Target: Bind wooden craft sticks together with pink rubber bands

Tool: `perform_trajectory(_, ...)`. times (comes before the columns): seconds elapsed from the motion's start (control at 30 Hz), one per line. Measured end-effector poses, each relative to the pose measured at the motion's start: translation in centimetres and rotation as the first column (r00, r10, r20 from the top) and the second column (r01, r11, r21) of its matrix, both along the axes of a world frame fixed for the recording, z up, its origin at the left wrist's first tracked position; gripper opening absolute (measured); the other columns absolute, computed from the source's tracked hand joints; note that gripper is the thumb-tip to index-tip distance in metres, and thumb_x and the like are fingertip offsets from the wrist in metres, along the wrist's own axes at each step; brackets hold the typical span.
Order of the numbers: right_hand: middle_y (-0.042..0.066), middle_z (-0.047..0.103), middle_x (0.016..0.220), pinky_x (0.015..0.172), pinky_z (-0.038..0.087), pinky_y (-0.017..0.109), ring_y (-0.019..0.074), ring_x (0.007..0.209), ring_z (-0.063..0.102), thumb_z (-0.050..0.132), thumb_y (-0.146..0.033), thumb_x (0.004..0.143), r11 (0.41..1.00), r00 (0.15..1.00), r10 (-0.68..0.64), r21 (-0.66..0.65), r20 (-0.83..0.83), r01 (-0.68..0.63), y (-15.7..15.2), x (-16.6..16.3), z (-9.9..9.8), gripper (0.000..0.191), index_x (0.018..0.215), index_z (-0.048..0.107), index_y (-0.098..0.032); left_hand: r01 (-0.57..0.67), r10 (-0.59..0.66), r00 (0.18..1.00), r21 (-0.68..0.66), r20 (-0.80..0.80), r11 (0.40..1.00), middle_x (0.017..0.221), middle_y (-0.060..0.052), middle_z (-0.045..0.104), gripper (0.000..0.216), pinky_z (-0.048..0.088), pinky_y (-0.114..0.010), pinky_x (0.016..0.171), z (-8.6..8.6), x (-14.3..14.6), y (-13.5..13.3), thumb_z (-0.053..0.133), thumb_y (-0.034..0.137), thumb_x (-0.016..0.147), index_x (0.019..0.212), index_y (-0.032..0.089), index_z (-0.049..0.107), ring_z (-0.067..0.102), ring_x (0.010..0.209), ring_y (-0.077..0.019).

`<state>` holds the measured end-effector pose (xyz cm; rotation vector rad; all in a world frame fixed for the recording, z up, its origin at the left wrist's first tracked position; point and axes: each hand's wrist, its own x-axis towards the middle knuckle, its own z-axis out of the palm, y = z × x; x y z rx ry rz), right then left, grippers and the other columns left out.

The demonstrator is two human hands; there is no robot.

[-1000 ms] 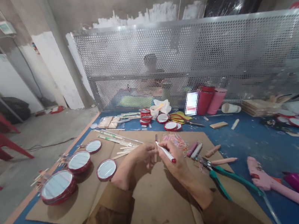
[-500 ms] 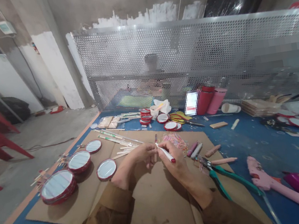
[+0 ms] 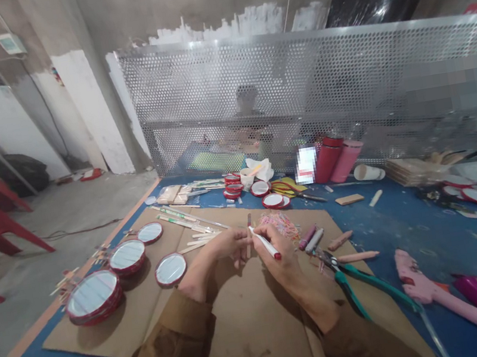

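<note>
Over the cardboard sheet (image 3: 244, 328), my left hand (image 3: 231, 247) pinches a flat wooden craft stick (image 3: 249, 221) upright, its upper end coloured dark reddish. My right hand (image 3: 282, 265) is closed around a white marker (image 3: 269, 246) with a red end. The marker's tip meets or nearly meets the stick; I cannot tell if they touch. Just behind the hands is a pile of colourful rubber bands (image 3: 280, 225). To the left of my left hand lie several plain craft sticks (image 3: 198, 242) and a round red-rimmed disc (image 3: 170, 269).
Stacked red-rimmed discs (image 3: 93, 295) stand at the left. On the right are green-handled pliers (image 3: 349, 290), crayon-like sticks (image 3: 314, 238) and a pink glue gun (image 3: 417, 280). Red and pink bottles (image 3: 329, 158) stand before a perforated metal screen (image 3: 188, 90), with a person beyond it.
Both hands keep their hold on the stick and the marker in almost the same place. The whole view has shifted very slightly.
</note>
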<state>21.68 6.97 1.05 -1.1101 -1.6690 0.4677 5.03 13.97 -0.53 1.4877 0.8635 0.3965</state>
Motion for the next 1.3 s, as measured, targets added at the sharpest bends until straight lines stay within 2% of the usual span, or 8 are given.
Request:
perform_trajectory(0.27, 0.004, 0.069, 0.08, 0.072, 0.052, 0.033, 0.0212, 0.075, 0.065, 0.054, -0.036, 0.092, 1.0, 1.0, 0.004, -0.026, 0.004, -0.004, -0.2, -0.32, 0.28, 0.015, 0.086, 0.061, -0.024, -0.007, 0.007, 1.0, -0.003, -0.026, 1.0, 0.054, -0.007, 0.061, 0.047, 0.047, -0.028, 0.045, 0.37, 0.23, -0.18, 0.06, 0.058, 0.085, 0.063, 0.017, 0.06, 0.058, 0.043, -0.0162)
perform_trajectory(0.37, 0.004, 0.071, 0.083, 0.072, 0.052, 0.033, 0.0212, 0.075, 0.065, 0.054, -0.038, 0.093, 1.0, 1.0, -0.002, -0.024, 0.015, 0.003, -0.08, -0.29, -0.09, 0.016, 0.087, 0.061, -0.024, -0.008, 0.008, 1.0, -0.001, -0.016, 1.0, 0.054, -0.006, 0.061, 0.048, 0.046, -0.027, 0.044, 0.19, 0.16, -0.09, 0.062, 0.061, 0.084, 0.066, 0.017, 0.061, 0.058, 0.042, -0.0159)
perform_trajectory(0.57, 0.004, 0.07, 0.08, 0.068, 0.049, 0.032, 0.0208, 0.072, 0.062, 0.056, -0.038, 0.092, 0.995, 0.995, -0.096, 0.004, -0.004, 0.096, 0.14, -0.18, -0.22, 0.017, 0.085, 0.061, -0.024, 0.014, -0.014, 1.0, 0.005, 0.012, 1.0, 0.056, -0.005, 0.063, 0.053, 0.047, -0.026, 0.044, 0.07, -0.05, -0.06, 0.07, 0.069, 0.075, 0.07, 0.018, 0.059, 0.059, 0.043, -0.0151)
perform_trajectory(0.7, 0.006, 0.071, 0.083, 0.069, 0.051, 0.032, 0.0208, 0.073, 0.063, 0.056, -0.039, 0.093, 0.997, 0.997, -0.074, 0.005, -0.023, 0.074, 0.02, -0.38, -0.01, 0.019, 0.085, 0.062, -0.024, -0.012, 0.012, 1.0, 0.021, 0.006, 1.0, 0.056, -0.005, 0.063, 0.057, 0.047, -0.027, 0.044, 0.39, 0.07, -0.37, 0.067, 0.073, 0.076, 0.067, 0.017, 0.06, 0.059, 0.043, -0.0154)
perform_trajectory(0.83, 0.006, 0.071, 0.085, 0.075, 0.053, 0.034, 0.0218, 0.078, 0.065, 0.056, -0.039, 0.092, 1.0, 0.999, -0.022, 0.005, -0.024, 0.022, -0.02, -0.49, -0.26, 0.016, 0.09, 0.062, -0.024, -0.01, 0.01, 1.0, -0.013, -0.003, 1.0, 0.054, -0.005, 0.061, 0.056, 0.047, -0.027, 0.045, 0.22, 0.2, -0.24, 0.064, 0.071, 0.08, 0.066, 0.017, 0.06, 0.059, 0.042, -0.0155)
perform_trajectory(1.0, 0.004, 0.068, 0.081, 0.07, 0.051, 0.032, 0.0204, 0.072, 0.061, 0.055, -0.038, 0.092, 0.997, 0.997, -0.073, 0.01, -0.013, 0.073, -0.08, -0.34, -0.2, 0.016, 0.086, 0.059, -0.024, -0.003, 0.005, 0.999, -0.053, 0.039, 0.999, 0.055, -0.004, 0.063, 0.048, 0.046, -0.026, 0.044, 0.01, 0.07, 0.0, 0.07, 0.065, 0.079, 0.07, 0.018, 0.06, 0.058, 0.041, -0.0152)
perform_trajectory(1.17, 0.006, 0.069, 0.084, 0.073, 0.051, 0.033, 0.0212, 0.076, 0.064, 0.054, -0.038, 0.093, 0.999, 0.999, -0.034, 0.001, -0.007, 0.034, 0.02, -0.38, -0.24, 0.017, 0.087, 0.06, -0.024, 0.001, -0.001, 1.0, -0.023, 0.017, 1.0, 0.055, -0.005, 0.063, 0.047, 0.046, -0.026, 0.044, -0.16, -0.08, 0.06, 0.068, 0.062, 0.082, 0.069, 0.018, 0.06, 0.06, 0.043, -0.0158)
perform_trajectory(1.3, 0.004, 0.068, 0.082, 0.072, 0.051, 0.033, 0.0211, 0.074, 0.063, 0.054, -0.038, 0.093, 0.998, 0.998, -0.07, 0.009, 0.003, 0.07, 0.09, -0.32, -0.43, 0.015, 0.088, 0.059, -0.024, 0.006, -0.006, 1.0, -0.012, 0.03, 1.0, 0.058, -0.005, 0.065, 0.049, 0.045, -0.025, 0.043, -0.5, -0.19, 0.18, 0.071, 0.066, 0.078, 0.074, 0.018, 0.06, 0.06, 0.043, -0.0155)
